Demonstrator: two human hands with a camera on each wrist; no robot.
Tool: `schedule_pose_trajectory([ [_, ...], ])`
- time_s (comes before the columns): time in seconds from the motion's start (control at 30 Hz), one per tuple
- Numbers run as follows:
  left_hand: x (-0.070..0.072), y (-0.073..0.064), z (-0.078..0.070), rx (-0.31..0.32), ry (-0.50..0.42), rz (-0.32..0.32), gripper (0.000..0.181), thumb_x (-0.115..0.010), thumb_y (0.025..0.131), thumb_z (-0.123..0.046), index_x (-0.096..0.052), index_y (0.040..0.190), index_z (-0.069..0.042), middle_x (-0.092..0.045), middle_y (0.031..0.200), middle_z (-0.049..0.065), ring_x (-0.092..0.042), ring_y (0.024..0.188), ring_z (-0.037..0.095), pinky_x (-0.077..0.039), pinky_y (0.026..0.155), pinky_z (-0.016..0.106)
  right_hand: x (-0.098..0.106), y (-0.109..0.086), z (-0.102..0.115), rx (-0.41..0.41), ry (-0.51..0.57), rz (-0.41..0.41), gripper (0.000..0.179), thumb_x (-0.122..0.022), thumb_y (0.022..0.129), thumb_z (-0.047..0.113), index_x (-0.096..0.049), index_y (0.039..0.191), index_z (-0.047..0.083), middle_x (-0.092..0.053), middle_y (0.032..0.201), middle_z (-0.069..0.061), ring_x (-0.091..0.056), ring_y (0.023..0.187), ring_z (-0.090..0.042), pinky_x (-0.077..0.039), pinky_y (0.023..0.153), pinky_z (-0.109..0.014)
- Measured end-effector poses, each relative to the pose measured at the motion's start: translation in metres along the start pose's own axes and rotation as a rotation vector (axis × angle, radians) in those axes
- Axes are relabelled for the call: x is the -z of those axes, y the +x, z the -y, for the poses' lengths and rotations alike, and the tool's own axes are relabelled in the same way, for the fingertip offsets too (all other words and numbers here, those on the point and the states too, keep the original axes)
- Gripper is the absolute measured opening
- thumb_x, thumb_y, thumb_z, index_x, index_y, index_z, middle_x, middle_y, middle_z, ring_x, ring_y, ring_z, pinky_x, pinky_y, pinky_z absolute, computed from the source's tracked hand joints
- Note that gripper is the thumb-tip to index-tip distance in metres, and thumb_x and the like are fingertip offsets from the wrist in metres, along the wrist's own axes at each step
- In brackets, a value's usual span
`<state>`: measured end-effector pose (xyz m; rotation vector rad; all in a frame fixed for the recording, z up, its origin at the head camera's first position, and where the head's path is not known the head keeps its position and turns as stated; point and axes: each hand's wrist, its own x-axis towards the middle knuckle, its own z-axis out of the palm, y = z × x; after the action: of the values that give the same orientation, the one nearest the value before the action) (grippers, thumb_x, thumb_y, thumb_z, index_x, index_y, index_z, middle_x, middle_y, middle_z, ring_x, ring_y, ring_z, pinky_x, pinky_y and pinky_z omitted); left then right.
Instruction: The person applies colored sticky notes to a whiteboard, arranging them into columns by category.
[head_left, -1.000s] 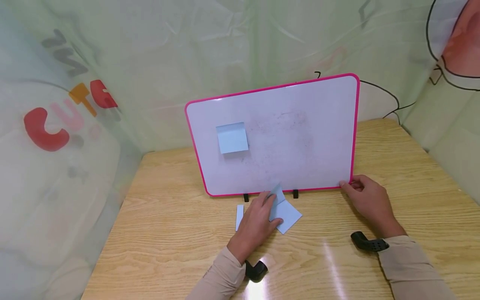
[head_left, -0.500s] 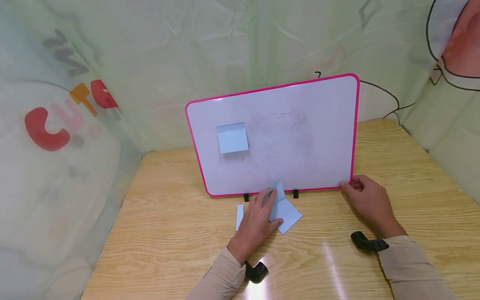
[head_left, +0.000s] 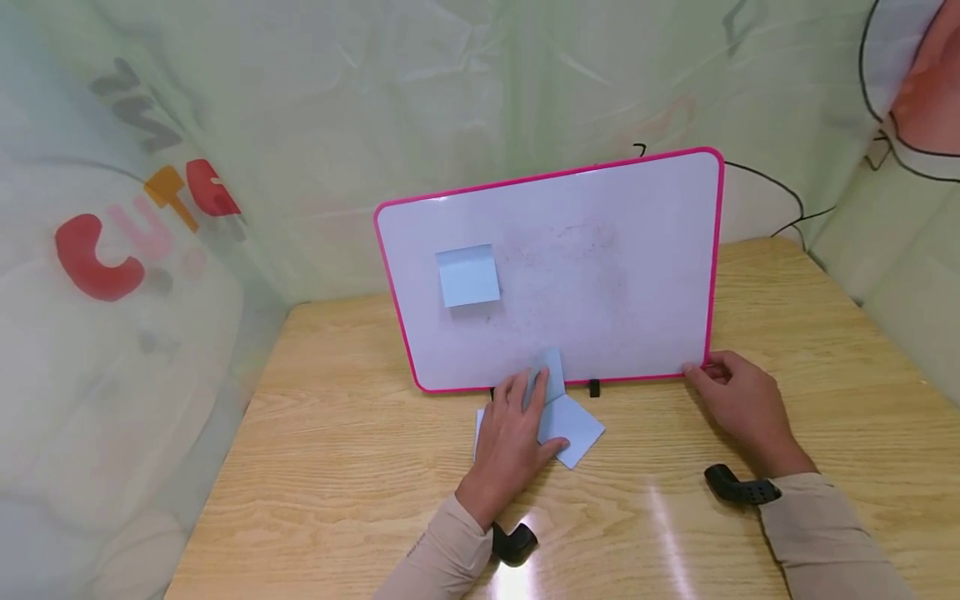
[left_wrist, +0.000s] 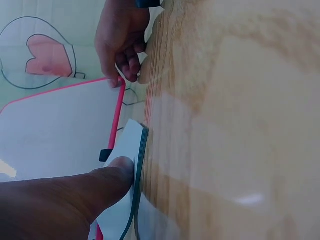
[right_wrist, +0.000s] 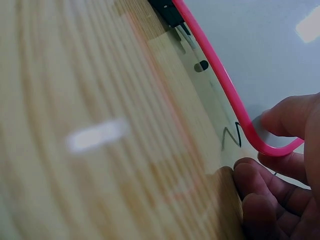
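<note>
A light blue sticky note pad (head_left: 576, 429) lies on the table below a whiteboard (head_left: 645, 283) with a pink rim. My left hand (head_left: 510, 442) rests on it with its thumb on the pad and its fingers stretched over a raised sheet (head_left: 553, 371), which overlaps the board's lower edge. In the left wrist view, the thumb presses the face of the pad (left_wrist: 129, 142), whose stacked edge shows. At the lower right corner of the board, my right hand (head_left: 742, 404) pinches the rim between thumb and forefinger. The right wrist view shows its thumb on the front of the corner.
One blue sticky note (head_left: 468, 277) is stuck on the board's left half. A narrow pale strip (head_left: 478, 423) sits partly behind my left hand. Small black feet (head_left: 595, 388) hold the board upright on the wooden table (head_left: 337, 467). A printed curtain (head_left: 315, 125) hangs behind.
My left hand's fingers have slid up toward the board and straightened, pushing the raised sheet higher against it. My right hand keeps its hold on the corner.
</note>
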<state>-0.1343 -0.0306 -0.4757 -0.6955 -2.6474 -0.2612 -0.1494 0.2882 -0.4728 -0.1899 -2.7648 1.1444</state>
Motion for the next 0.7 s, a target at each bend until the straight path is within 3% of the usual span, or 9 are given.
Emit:
schedule_pose_trajectory([
  [0.13, -0.0019, -0.0009, 0.0007, -0.004, 0.029, -0.024, 0.110, -0.086, 0.069, -0.059, -0.036, 0.155, -0.013, -0.047, 0.143, 0.009, -0.044, 0.127, 0.028, -0.050, 0.088, 0.042, 0.0006, -0.0009, -0.0003, -0.012, -0.005, 0.006, 0.065, -0.056, 0.100, 0.048, -0.054, 0.126, -0.012, -0.062, 0.109, -0.028, -0.057, 0.097, -0.040, -0.048, 0.079, -0.053],
  [0.43, -0.0047, -0.0037, 0.0022, -0.072, 0.058, -0.139, 0.107, -0.086, 0.066, -0.061, -0.044, 0.151, -0.012, -0.051, 0.140, 0.007, -0.048, 0.123, 0.026, -0.050, 0.085, 0.039, 0.0007, -0.0014, -0.0032, 0.002, -0.011, -0.002, 0.067, -0.055, 0.100, 0.049, -0.054, 0.126, -0.013, -0.062, 0.109, -0.029, -0.058, 0.096, -0.040, -0.048, 0.078, -0.053],
  [0.53, -0.0036, -0.0037, 0.0028, -0.091, 0.033, -0.187, 0.093, -0.083, 0.074, -0.057, -0.049, 0.148, -0.012, -0.054, 0.136, 0.007, -0.051, 0.120, 0.026, -0.050, 0.085, 0.038, 0.0009, -0.0012, -0.0027, 0.015, -0.013, -0.008, 0.065, -0.056, 0.100, 0.048, -0.055, 0.125, -0.012, -0.064, 0.107, -0.028, -0.059, 0.095, -0.039, -0.048, 0.076, -0.049],
  [0.7, -0.0001, -0.0016, 0.0039, -0.151, -0.086, -0.353, 0.050, -0.073, 0.091, -0.031, -0.063, 0.135, -0.010, -0.062, 0.122, 0.006, -0.058, 0.109, 0.024, -0.052, 0.081, 0.036, 0.0012, -0.0012, -0.0011, 0.027, -0.008, -0.018, 0.062, -0.057, 0.100, 0.046, -0.057, 0.123, -0.012, -0.064, 0.105, -0.027, -0.059, 0.093, -0.037, -0.046, 0.073, -0.043],
])
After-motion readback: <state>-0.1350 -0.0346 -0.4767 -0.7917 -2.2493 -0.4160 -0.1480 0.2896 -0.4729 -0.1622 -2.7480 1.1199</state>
